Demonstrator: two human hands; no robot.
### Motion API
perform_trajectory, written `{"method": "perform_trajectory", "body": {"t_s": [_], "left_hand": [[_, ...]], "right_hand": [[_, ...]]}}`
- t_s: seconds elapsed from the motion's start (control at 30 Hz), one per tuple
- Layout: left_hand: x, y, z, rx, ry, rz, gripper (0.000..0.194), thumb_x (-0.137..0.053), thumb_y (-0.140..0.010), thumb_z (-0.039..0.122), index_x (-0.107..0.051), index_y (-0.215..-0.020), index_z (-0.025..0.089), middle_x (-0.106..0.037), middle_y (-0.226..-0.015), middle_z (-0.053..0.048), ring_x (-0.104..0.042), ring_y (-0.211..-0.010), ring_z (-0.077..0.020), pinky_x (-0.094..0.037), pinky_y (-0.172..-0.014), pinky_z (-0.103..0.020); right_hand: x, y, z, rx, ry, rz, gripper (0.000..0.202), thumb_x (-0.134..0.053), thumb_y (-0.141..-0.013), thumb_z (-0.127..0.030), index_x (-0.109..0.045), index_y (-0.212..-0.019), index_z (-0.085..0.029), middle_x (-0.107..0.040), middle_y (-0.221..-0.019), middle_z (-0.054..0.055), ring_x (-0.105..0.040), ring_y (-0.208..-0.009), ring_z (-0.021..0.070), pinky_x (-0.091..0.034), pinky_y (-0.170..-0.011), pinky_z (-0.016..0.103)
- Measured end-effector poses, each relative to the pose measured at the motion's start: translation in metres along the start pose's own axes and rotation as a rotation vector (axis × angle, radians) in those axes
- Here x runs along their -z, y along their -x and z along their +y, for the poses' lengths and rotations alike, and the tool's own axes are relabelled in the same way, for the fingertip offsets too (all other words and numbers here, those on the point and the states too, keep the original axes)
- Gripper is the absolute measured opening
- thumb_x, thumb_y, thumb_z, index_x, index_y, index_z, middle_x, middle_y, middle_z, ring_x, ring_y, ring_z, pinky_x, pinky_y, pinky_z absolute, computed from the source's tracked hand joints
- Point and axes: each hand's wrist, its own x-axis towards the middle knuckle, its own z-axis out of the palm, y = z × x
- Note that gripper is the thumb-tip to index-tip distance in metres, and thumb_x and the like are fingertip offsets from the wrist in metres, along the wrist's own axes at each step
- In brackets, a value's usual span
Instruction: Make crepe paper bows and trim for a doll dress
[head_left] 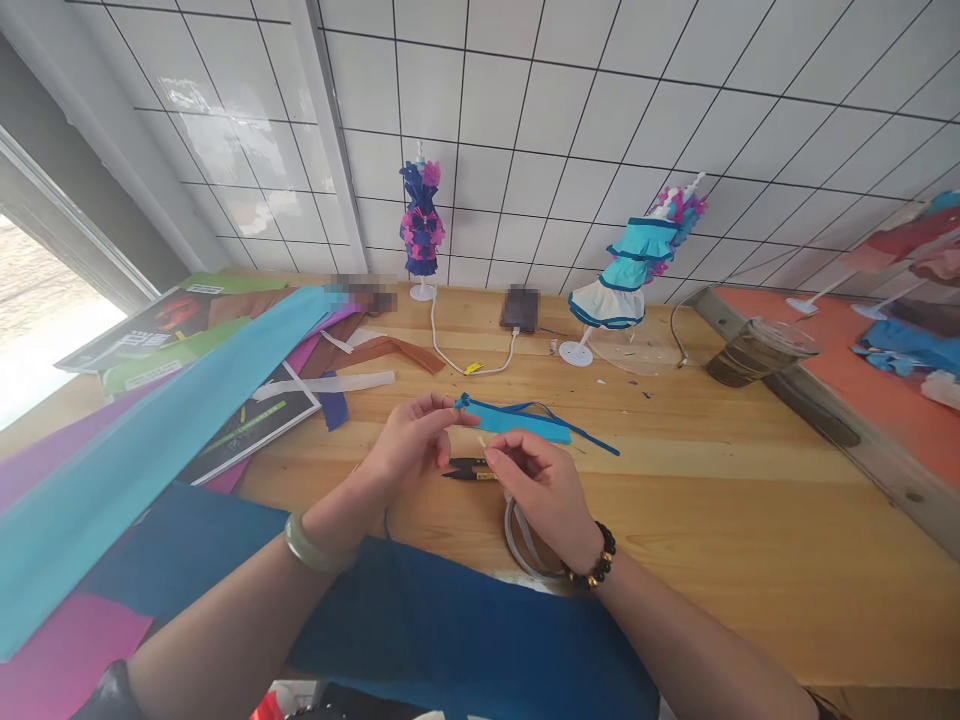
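My left hand (409,440) pinches the gathered left end of a light blue crepe paper strip (525,422) trimmed with a dark blue ribbon (592,437); the strip lies flat on the wooden table (712,500) to the right. My right hand (544,490) sits just below the strip with fingers curled, apparently pinching something thin that I cannot make out. Small black thread snips (465,468) lie between the two hands. A roll of clear tape (517,540) lies under my right wrist.
Long sheets of light blue (112,470), purple and dark blue paper (450,620) cover the left and front. Two small mannequins in paper dresses (421,225) (630,275) stand at the tiled wall, with a phone (520,307) on a white cable. A plastic cup (757,352) sits at right.
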Motion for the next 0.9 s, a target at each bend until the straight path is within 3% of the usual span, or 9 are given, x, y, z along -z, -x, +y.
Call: {"method": "perform_trajectory", "body": {"t_s": [0.13, 0.27, 0.4, 0.53, 0.9], "left_hand": [[-0.005, 0.002, -0.003, -0.102, -0.243, 0.089, 0.014, -0.062, -0.069, 0.025, -0.055, -0.076, 0.015, -0.067, -0.068, -0.002, -0.049, -0.035, -0.0066, -0.032, -0.035, -0.018], [-0.010, 0.007, -0.009, -0.216, -0.436, 0.133, 0.012, -0.061, -0.069, 0.023, -0.062, -0.079, 0.016, -0.054, -0.046, 0.004, -0.047, -0.041, -0.0083, -0.032, -0.041, -0.018], [-0.011, 0.009, -0.014, -0.393, -0.652, 0.143, 0.007, -0.059, -0.071, 0.020, -0.064, -0.076, 0.019, -0.050, -0.047, 0.005, -0.042, -0.043, -0.0076, -0.030, -0.045, -0.019], [-0.011, 0.010, -0.014, -0.571, -0.841, 0.131, 0.009, -0.057, -0.074, 0.018, -0.065, -0.075, 0.021, -0.057, -0.057, 0.002, -0.045, -0.049, -0.0087, -0.033, -0.053, -0.020], [-0.011, 0.009, -0.017, -0.799, -1.190, 0.153, 0.017, -0.047, -0.080, 0.018, -0.064, -0.079, 0.020, -0.063, -0.064, 0.000, -0.051, -0.052, -0.0085, -0.037, -0.054, -0.020]], "right_hand": [[-0.001, -0.001, 0.001, -0.044, -0.087, -0.032, 0.020, -0.060, -0.074, -0.039, -0.062, -0.075, -0.018, -0.058, -0.069, 0.002, -0.046, -0.055, 0.0101, -0.036, -0.046, 0.022], [-0.003, -0.004, 0.006, -0.114, -0.195, -0.018, 0.024, -0.064, -0.071, -0.040, -0.065, -0.077, -0.017, -0.055, -0.060, -0.001, -0.042, -0.048, 0.0079, -0.035, -0.044, 0.022], [-0.004, -0.006, 0.012, -0.191, -0.301, 0.008, 0.026, -0.069, -0.066, -0.039, -0.066, -0.078, -0.015, -0.052, -0.055, -0.002, -0.040, -0.046, 0.0063, -0.032, -0.041, 0.020], [-0.005, -0.008, 0.017, -0.222, -0.386, 0.035, 0.024, -0.070, -0.065, -0.037, -0.067, -0.076, -0.016, -0.051, -0.053, -0.003, -0.040, -0.045, 0.0055, -0.031, -0.040, 0.019], [-0.004, -0.011, 0.019, -0.245, -0.407, 0.073, 0.023, -0.070, -0.066, -0.037, -0.066, -0.072, -0.016, -0.052, -0.053, -0.004, -0.040, -0.044, 0.0041, -0.030, -0.039, 0.018]]}}
